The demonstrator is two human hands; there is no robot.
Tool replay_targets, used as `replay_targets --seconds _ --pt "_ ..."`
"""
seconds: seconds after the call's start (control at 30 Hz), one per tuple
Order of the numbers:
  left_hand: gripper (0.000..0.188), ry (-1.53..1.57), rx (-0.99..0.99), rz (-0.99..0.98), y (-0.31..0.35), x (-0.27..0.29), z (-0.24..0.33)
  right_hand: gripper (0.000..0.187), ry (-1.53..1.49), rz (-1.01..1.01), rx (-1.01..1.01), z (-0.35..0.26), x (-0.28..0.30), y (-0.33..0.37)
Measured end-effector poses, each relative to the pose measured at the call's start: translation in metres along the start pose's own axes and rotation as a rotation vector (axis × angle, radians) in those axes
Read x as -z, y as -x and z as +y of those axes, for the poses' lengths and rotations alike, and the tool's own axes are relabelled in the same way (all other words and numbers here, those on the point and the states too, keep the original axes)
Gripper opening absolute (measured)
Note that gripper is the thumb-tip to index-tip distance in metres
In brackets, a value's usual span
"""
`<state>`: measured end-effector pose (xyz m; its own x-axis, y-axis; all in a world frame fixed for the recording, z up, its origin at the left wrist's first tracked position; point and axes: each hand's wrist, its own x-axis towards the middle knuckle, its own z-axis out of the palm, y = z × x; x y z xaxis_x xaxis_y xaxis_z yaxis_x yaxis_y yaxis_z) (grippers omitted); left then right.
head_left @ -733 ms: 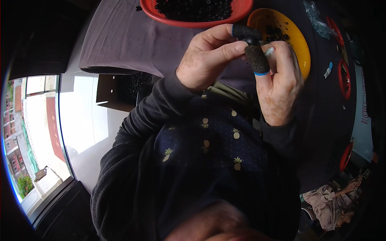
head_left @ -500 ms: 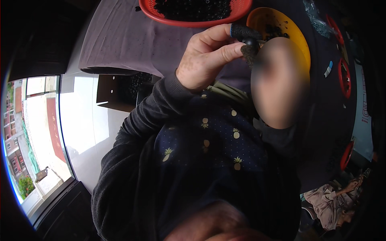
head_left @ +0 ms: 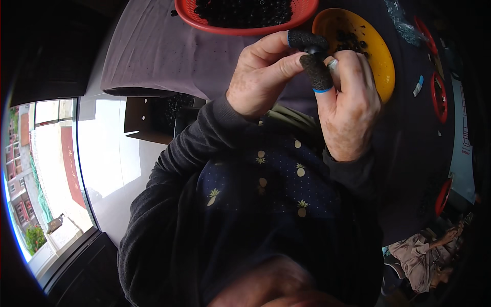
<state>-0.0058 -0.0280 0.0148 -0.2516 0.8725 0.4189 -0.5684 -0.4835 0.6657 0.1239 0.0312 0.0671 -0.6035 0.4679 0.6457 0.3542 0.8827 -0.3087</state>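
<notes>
My left hand pinches a small dark round piece between thumb and forefinger, above the near edge of the yellow bowl. Black knitted finger covers with blue edges sit on its fingertips. My right hand is closed right beside it, its covered thumb against the left thumb; a pale wrap or small pale object shows at its forefinger. What the right fingers hold is hidden. Behind that hand, the yellow bowl has several small dark pieces in it.
A red plastic basket full of small black round pieces stands at the far side of the grey-purple tablecloth. Red basket rims, a plastic bag and a small blue-white item lie right. Another person sits lower right; a cardboard box stands left.
My right hand has come closer to the left, and its covered thumb now lies across the front of the pinched dark piece. The left hand has hardly shifted.
</notes>
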Motion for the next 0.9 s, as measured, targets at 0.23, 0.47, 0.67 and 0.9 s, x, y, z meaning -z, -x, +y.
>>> replay_targets --seconds 0.23,0.47,0.67,0.9 --pt "0.022 0.117 0.014 0.060 -0.002 -0.008 0.002 0.031 -0.028 0.081 -0.004 0.002 0.000 -0.004" --pt "0.023 0.128 -0.011 0.092 -0.002 -0.011 0.000 0.031 -0.027 0.037 -0.012 0.000 0.003 -0.005" --pt "0.023 0.119 -0.004 0.086 -0.001 -0.010 0.000 0.030 -0.009 0.025 0.006 0.001 0.003 -0.004" --pt "0.032 0.083 0.015 -0.007 0.000 -0.001 -0.001 0.029 -0.010 0.004 -0.003 0.001 0.005 -0.004"
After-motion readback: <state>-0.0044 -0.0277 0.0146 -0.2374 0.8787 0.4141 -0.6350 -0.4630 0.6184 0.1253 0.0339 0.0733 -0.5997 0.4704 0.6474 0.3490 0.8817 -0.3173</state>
